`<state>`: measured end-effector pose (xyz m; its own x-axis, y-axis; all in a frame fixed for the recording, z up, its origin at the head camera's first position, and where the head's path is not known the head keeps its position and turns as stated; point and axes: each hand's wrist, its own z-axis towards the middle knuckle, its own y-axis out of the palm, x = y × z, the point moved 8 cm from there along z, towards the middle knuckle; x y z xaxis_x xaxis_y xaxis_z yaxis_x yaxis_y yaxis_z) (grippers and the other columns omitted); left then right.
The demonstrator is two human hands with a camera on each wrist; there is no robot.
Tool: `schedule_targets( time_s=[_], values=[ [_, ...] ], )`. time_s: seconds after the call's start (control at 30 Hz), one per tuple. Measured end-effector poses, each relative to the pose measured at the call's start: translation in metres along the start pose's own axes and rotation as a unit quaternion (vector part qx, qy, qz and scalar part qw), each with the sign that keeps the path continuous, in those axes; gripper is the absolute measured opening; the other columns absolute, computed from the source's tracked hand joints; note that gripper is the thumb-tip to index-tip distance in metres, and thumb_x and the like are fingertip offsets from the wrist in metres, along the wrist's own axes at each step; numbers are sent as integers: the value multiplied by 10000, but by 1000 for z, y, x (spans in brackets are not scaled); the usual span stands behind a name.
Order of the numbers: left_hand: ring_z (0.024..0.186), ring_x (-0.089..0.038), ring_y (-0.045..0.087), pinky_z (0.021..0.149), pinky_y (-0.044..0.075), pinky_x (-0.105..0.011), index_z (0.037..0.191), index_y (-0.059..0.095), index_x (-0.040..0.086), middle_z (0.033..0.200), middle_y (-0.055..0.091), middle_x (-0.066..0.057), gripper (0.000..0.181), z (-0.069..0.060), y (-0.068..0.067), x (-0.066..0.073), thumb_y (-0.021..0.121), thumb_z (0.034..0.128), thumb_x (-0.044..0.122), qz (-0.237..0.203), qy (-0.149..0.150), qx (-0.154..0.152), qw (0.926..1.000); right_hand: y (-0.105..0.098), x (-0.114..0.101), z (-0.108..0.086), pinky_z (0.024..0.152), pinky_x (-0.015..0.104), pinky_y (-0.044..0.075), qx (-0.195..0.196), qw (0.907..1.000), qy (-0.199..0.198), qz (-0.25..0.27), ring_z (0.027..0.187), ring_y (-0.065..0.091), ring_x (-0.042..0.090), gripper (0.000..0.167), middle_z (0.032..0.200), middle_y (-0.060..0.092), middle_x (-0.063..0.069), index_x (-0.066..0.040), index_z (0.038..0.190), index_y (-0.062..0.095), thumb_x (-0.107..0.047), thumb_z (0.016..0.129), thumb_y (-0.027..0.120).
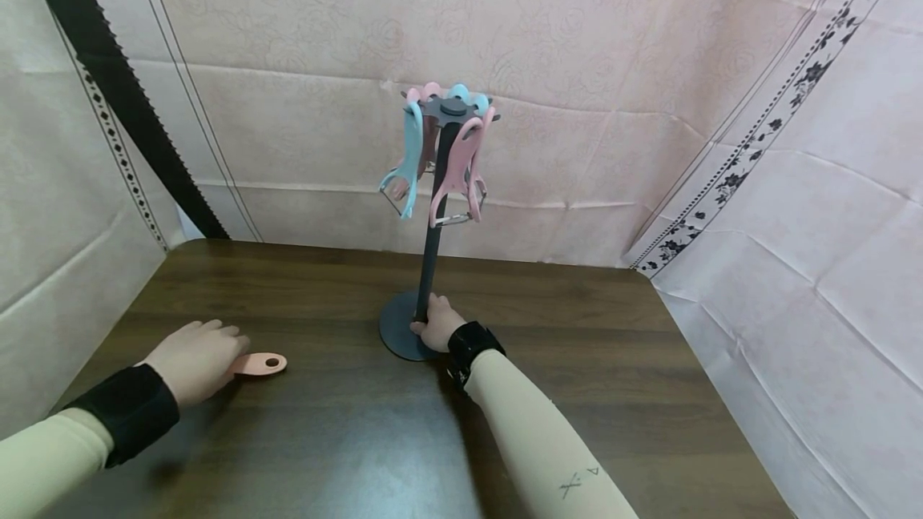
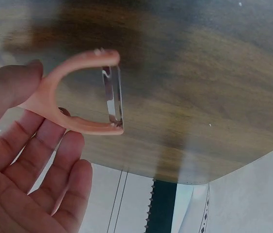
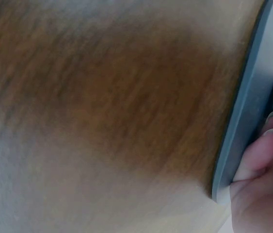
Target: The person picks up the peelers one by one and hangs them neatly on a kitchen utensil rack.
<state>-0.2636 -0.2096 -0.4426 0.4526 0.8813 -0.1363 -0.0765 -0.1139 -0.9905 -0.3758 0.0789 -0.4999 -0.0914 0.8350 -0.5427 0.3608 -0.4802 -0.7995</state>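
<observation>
My left hand (image 1: 199,359) pinches an orange-pink Y-shaped peeler (image 2: 85,127) by its handle between thumb and fingers. Its metal blade (image 2: 111,97) spans the two prongs, and a hole shows in the handle end (image 1: 261,364). Low on the post of a dark grey stand (image 1: 430,263), my right hand (image 1: 441,325) grips just above the round base (image 1: 401,325). From the stand's top hang several peelers, among them a blue peeler (image 1: 413,152) on the left and a pink peeler (image 1: 456,166) in front.
A brown wood-grain table (image 1: 324,439) lies under both hands. Pale patterned cloth (image 1: 303,118) hangs behind the table and along both sides. A black strip (image 1: 137,110) runs down the cloth at the left to the table's back edge.
</observation>
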Motion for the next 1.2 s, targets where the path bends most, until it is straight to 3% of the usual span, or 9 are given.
schedule_targets(
  time_s=[0.3, 0.6, 0.93, 1.07, 1.2],
  values=[
    [662, -217, 541, 618, 447, -430, 740, 632, 138, 691, 567, 21, 167, 2, -7, -1, 796, 748, 103, -135, -55, 386, 9991, 2, 0, 2, 689, 313, 454, 4, 10000, -42, -61, 822, 532, 191, 220, 1016, 429, 74, -114, 1091, 506, -256, 960, 611],
    [626, -212, 524, 577, 436, -407, 703, 614, 131, 650, 545, 18, 180, 3, -15, -1, 787, 747, 105, 1, -61, 572, 9983, 2, 1, 2, 681, 299, 449, -10, 10000, -4, -71, 822, 531, 184, 210, 1018, 428, 64, -127, 1083, 506, -265, 962, 607],
    [587, -222, 542, 537, 435, -405, 709, 625, 138, 628, 545, 19, 215, -4, -16, -1, 711, 723, -58, 144, 109, 589, 9981, 1, 0, 1, 695, 302, 447, -9, 9999, -20, -98, 837, 530, 188, 217, 1025, 431, 65, -121, 1086, 507, -276, 966, 600],
    [615, -234, 556, 559, 441, -417, 704, 603, 131, 652, 561, 4, 221, -4, -16, -4, 727, 735, -49, 192, 33, 529, 9984, 1, 0, 2, 690, 304, 447, 1, 10000, -25, -82, 831, 529, 191, 216, 1023, 432, 69, -117, 1083, 508, -268, 963, 606],
    [601, -233, 550, 540, 432, -410, 719, 616, 120, 638, 541, 5, 220, -2, -20, -5, 745, 710, -59, 117, 49, 717, 9973, 1, 0, 1, 689, 306, 450, -13, 10000, -20, -26, 829, 531, 192, 210, 1022, 431, 73, -113, 1073, 511, -261, 961, 610]
  ],
)
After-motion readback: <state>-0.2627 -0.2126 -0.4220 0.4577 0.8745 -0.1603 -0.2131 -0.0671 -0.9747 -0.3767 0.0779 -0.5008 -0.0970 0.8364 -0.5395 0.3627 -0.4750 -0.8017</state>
